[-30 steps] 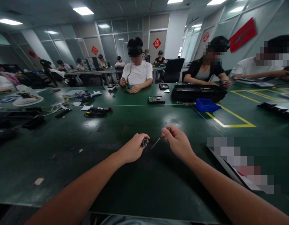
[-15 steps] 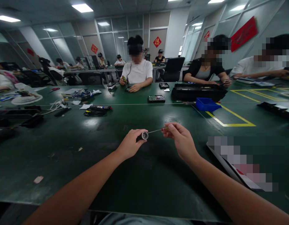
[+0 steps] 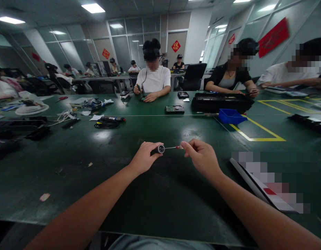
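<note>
Left hand (image 3: 144, 158) clamped round tube (image 3: 160, 149); right hand (image 3: 202, 158) pinching screwdriver (image 3: 177, 147), tip at tube's mouth. Bench (image 3: 170, 201) runs to near edge, 6 o'clock; papers (image 3: 256, 180) at 4, cable (image 3: 107, 124) at 10.

Via remote head cam I see the person's bare L hand (image 3: 144, 158) and bare R hand (image 3: 204, 159), both w/ smooth, rounded backs; bare forearms (image 3: 95, 201), wide near the elbow, narrowing to slim wrists. Btm edge: pale grey-blue, creased cloth (image 3: 160, 243), prob. clothing, garment type unclear.
</note>
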### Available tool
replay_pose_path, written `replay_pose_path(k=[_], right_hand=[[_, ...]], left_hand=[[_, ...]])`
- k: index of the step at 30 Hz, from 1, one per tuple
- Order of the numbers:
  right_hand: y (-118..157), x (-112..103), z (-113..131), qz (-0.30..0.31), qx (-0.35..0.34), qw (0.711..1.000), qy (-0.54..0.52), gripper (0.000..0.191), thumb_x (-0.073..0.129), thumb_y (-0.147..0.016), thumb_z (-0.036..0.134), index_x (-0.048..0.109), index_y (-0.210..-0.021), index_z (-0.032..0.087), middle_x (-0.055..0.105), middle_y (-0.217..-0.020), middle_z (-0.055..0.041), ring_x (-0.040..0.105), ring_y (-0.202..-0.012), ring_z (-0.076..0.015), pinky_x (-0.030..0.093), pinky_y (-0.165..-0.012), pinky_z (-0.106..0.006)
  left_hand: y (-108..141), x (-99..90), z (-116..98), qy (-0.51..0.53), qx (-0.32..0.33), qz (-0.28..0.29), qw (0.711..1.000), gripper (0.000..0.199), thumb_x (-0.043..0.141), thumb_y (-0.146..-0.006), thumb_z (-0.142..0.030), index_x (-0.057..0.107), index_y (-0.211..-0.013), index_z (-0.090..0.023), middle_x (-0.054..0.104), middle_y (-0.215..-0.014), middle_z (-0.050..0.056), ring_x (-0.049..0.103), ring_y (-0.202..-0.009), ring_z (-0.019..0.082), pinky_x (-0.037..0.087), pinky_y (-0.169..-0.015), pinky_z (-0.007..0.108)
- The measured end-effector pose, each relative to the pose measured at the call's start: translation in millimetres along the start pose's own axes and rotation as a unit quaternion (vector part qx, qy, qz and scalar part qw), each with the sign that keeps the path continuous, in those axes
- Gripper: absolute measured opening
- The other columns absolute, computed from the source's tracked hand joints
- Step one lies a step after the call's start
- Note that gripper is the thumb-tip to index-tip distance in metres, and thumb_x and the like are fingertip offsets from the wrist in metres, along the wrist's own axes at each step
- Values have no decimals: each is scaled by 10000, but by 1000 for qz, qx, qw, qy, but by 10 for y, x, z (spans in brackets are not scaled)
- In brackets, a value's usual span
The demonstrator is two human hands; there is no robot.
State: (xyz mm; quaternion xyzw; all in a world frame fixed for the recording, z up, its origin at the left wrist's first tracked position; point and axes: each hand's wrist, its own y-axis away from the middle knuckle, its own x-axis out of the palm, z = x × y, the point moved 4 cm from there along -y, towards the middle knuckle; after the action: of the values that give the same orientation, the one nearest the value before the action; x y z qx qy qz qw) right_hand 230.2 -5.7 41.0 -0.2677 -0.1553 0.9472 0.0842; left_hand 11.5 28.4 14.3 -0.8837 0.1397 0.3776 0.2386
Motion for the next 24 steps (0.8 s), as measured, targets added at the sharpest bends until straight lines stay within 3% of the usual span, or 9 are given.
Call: replay_pose_path(k=[4, 7, 13, 17, 20, 22, 24], right_hand=[[14, 1, 30, -3, -19, 1000, 25, 456, 611, -891, 573, 606, -610, 214, 595, -507, 21, 507, -461, -128, 347, -483, -270], [27, 27, 33, 7, -39, 999, 22, 351, 629, -891, 526, 675, -743, 210, 661, -598, 4, 579, -532, -153, 399, -514, -275], [67, 54, 82, 33, -88, 995, -12, 218, 588, -917, 366, 695, -1031, 213, 765, -872, -46, 714, -790, -209, 525, -734, -338], [88, 77, 104, 57, -85, 995, -8, 271, 514, -971, 405, 679, -1094, 229, 727, -773, -18, 694, -716, -196, 507, -675, -317], [94, 79, 122, 53, -77, 995, 25, 370, 424, -1010, 459, 716, -956, 239, 629, -594, 12, 619, -560, -172, 444, -582, -303], [99, 78, 140, 53, -85, 994, 39, 365, 424, -1009, 445, 725, -966, 241, 614, -590, 13, 595, -539, -168, 421, -564, -302], [103, 75, 156, 54, -96, 993, 37, 318, 444, -999, 394, 705, -1094, 239, 644, -662, 5, 604, -578, -173, 421, -574, -300]], left_hand=[[0, -8, 4, -10, 1, -2, 1000, 373, 698, -901, -200, 642, -1265, -262, 698, -1210, 22, 598, -1148, 235, 427, -1033, 434], [-4, -6, 18, -10, -2, -3, 1000, 374, 704, -897, -195, 645, -1261, -259, 700, -1202, 22, 599, -1138, 233, 429, -1021, 424], [-7, 6, -2, -3, 0, 5, 1000, 377, 715, -889, -201, 650, -1258, -252, 705, -1169, 25, 604, -1113, 231, 436, -1017, 416], [2, 13, -8, -3, 4, 8, 1000, 367, 702, -900, -224, 647, -1261, -257, 702, -1176, 33, 603, -1117, 237, 438, -1022, 432], [9, 20, 8, 0, 10, 8, 1000, 371, 693, -907, -232, 638, -1273, -261, 696, -1190, 38, 601, -1129, 239, 435, -1033, 440], [11, 26, 24, 2, 10, 10, 1000, 373, 688, -910, -239, 633, -1279, -268, 693, -1201, 38, 598, -1136, 241, 433, -1037, 444], [10, 27, 35, 1, 7, 9, 1000, 377, 685, -912, -241, 630, -1284, -272, 689, -1209, 36, 594, -1141, 242, 433, -1036, 443]])
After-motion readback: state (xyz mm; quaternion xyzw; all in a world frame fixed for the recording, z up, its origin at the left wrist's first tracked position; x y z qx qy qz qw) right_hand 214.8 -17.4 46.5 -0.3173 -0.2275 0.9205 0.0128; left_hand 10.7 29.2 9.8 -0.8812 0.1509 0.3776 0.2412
